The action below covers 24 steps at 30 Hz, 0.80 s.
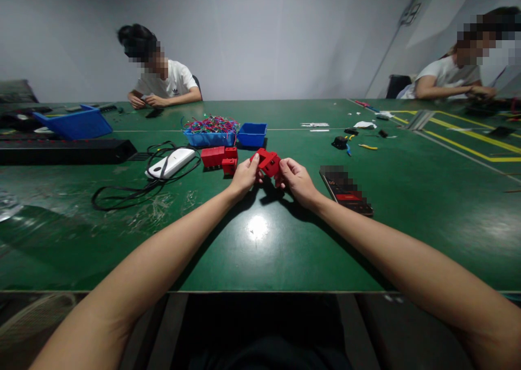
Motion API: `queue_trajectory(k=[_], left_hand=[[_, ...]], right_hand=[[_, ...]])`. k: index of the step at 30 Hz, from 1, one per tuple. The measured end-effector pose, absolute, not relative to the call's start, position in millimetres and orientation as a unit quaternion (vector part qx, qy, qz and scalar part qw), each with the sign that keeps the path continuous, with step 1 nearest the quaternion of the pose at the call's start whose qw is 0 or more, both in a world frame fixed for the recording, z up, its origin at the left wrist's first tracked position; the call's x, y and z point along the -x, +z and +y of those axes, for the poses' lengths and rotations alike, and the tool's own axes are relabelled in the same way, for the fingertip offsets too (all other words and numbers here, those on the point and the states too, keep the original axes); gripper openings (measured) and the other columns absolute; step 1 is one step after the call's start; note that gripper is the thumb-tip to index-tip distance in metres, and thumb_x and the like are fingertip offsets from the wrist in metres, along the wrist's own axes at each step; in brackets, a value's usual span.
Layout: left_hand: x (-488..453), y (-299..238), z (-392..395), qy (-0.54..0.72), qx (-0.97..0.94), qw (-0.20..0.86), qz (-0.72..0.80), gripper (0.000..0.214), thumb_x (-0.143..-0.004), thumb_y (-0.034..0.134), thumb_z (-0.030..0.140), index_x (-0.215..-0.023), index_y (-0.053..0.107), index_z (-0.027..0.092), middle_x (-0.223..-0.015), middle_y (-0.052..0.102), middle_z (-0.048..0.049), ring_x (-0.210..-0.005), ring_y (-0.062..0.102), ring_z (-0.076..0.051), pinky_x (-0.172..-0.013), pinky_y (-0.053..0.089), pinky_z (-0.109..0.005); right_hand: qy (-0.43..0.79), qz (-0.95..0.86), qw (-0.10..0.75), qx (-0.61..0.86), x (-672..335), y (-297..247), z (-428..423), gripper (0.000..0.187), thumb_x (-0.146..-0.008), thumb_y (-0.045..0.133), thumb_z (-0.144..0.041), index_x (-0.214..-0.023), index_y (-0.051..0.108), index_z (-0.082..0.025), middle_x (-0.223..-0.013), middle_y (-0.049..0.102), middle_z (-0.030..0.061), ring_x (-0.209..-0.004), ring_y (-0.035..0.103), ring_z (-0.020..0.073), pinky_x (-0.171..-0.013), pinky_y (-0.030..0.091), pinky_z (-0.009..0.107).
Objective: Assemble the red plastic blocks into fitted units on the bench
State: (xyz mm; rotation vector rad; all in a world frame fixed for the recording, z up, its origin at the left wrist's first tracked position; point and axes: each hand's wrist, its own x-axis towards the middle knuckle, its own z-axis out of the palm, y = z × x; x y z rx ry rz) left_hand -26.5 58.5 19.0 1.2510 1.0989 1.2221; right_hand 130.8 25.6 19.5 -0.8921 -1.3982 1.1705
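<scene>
Between my two hands, just above the green table (260,267), is a red block-like part (269,163) with openings in its faces. My left hand (245,176) pinches its left side, thumb on top. The fingers of my right hand (298,181) are closed on its right side. Left of my left hand, more red blocks (214,157) stand grouped on the table, and a smaller red block (229,167) sits in front of them. Fingertips partly hide the held part, so its exact kind is unclear.
Behind the hands stand a blue bin of coloured wires (211,136) and another blue bin (252,135). A white power bank-like device (171,163) with a black cable (118,197) lies left; a phone (345,191) lies right. Two people (166,82) sit across the table.
</scene>
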Motion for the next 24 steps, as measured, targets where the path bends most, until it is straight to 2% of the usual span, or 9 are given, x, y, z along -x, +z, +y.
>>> queue_trajectory(k=[6, 11, 16, 21, 24], left_hand=[[29, 16, 59, 0.470, -0.584, 0.457, 0.479, 0.045, -0.094, 0.053, 0.047, -0.061, 0.051, 0.017, -0.042, 0.049, 0.0032, -0.038, 0.045, -0.009, -0.044, 0.032, -0.022], [29, 18, 56, 0.465, -0.598, 0.446, 0.476, 0.036, -0.092, 0.054, 0.039, -0.063, 0.052, 0.017, -0.046, 0.051, 0.0031, -0.042, 0.048, -0.011, -0.049, 0.036, -0.023], [32, 13, 59, 0.434, -0.657, 0.403, 0.466, 0.022, -0.088, 0.051, 0.028, -0.070, 0.057, 0.016, -0.053, 0.055, 0.0017, -0.049, 0.051, -0.012, -0.051, 0.038, -0.023], [41, 2, 65, 0.387, -0.775, 0.329, 0.375, 0.028, -0.088, 0.052, 0.034, -0.070, 0.060, 0.014, -0.069, 0.065, -0.0042, -0.068, 0.058, -0.016, -0.066, 0.046, -0.026], [43, -1, 65, 0.378, -0.790, 0.331, 0.352, 0.032, -0.086, 0.057, 0.041, -0.070, 0.062, 0.013, -0.074, 0.068, -0.0063, -0.075, 0.060, -0.018, -0.071, 0.047, -0.028]], right_hand=[[0.472, -0.622, 0.512, 0.357, -130, 26, 18, 0.053, -0.076, 0.062, -0.074, -0.075, 0.052, -0.021, -0.066, 0.059, -0.0031, -0.054, 0.054, 0.0100, -0.050, 0.039, 0.024], [0.457, -0.637, 0.518, 0.342, -129, 25, 18, 0.052, -0.079, 0.062, -0.071, -0.071, 0.053, -0.021, -0.063, 0.059, -0.0017, -0.053, 0.052, 0.0104, -0.051, 0.038, 0.025], [0.470, -0.633, 0.507, 0.348, -128, 24, 19, 0.052, -0.072, 0.070, -0.070, -0.070, 0.057, -0.019, -0.062, 0.060, -0.0022, -0.053, 0.053, 0.0100, -0.054, 0.045, 0.025], [0.467, -0.656, 0.478, 0.350, -127, 24, 15, 0.051, -0.068, 0.077, -0.064, -0.062, 0.056, -0.018, -0.058, 0.058, -0.0021, -0.052, 0.051, 0.0089, -0.052, 0.042, 0.024], [0.462, -0.672, 0.465, 0.345, -127, 25, 12, 0.051, -0.069, 0.076, -0.063, -0.059, 0.055, -0.018, -0.056, 0.057, -0.0015, -0.051, 0.050, 0.0089, -0.051, 0.039, 0.024]])
